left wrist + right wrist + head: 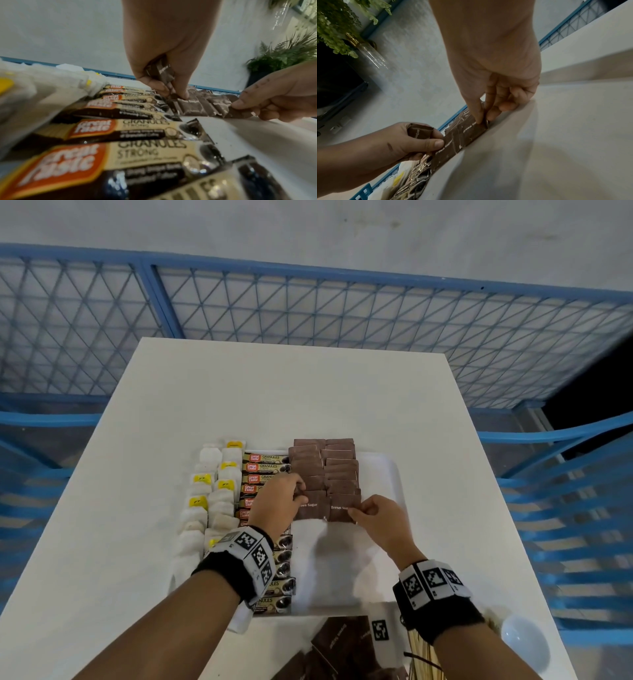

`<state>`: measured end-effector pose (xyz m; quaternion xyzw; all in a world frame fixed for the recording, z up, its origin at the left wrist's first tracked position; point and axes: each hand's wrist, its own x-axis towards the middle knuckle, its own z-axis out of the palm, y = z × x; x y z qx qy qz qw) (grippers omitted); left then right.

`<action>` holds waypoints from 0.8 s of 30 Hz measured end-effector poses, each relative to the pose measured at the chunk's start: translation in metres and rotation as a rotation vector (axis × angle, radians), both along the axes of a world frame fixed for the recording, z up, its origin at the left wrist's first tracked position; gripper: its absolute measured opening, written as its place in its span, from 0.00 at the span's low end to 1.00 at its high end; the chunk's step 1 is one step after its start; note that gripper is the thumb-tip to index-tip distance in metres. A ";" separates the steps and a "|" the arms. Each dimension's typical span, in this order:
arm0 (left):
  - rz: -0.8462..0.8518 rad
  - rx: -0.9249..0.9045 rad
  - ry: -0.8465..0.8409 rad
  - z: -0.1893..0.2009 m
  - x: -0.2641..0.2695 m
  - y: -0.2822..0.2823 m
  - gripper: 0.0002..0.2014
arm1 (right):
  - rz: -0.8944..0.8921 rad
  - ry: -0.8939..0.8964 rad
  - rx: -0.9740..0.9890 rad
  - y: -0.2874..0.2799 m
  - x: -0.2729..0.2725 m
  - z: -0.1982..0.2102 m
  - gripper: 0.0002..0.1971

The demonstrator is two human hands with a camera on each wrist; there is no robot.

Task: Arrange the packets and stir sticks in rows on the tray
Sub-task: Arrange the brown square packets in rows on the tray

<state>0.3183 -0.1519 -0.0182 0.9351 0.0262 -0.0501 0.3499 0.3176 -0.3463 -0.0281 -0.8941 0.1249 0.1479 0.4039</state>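
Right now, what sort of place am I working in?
Probably a hotel or café refreshment setup, on a terrace or balcony. A white table holds a tray with rows of tea bags, coffee sachets and brown sugar packets; a blue mesh railing stands behind, and a potted fern is nearby.

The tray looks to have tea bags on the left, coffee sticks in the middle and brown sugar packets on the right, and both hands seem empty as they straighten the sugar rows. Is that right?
Not quite: the hands are not empty. The left hand holds spare brown sugar packets in its curled fingers, plain in the left wrist view. The right hand pinches the nearest packet of the right row. The layout on the tray is as you say.
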 end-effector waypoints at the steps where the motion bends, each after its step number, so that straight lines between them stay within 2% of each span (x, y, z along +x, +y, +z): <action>1: -0.001 0.014 -0.011 -0.001 0.000 0.000 0.09 | 0.001 0.001 -0.001 0.000 0.000 0.000 0.09; 5: 0.052 0.012 -0.106 0.000 -0.002 0.002 0.08 | -0.007 -0.001 -0.001 0.000 -0.003 0.003 0.09; 7: 0.115 -0.119 -0.118 0.005 -0.006 0.003 0.07 | -0.020 -0.012 0.004 0.001 -0.005 0.005 0.10; 8: 0.163 -0.264 -0.065 0.008 -0.009 0.004 0.07 | -0.023 -0.027 0.000 0.002 -0.007 0.007 0.10; 12: 0.368 -1.137 0.218 0.026 -0.029 0.010 0.14 | -0.046 -0.151 0.001 0.011 -0.017 0.019 0.10; 14: 0.390 -1.347 0.295 0.037 -0.042 0.014 0.15 | -0.024 -0.218 0.065 0.020 -0.025 0.029 0.08; 17: 0.307 -1.432 0.351 0.051 -0.065 0.014 0.16 | 0.087 -0.193 0.229 0.037 -0.042 0.048 0.05; 20: 0.232 -1.394 0.340 0.060 -0.083 0.014 0.19 | 0.223 -0.115 0.430 0.051 -0.059 0.061 0.04; 24: 0.189 -1.309 0.287 0.069 -0.103 0.016 0.22 | 0.262 -0.038 0.629 0.057 -0.073 0.070 0.08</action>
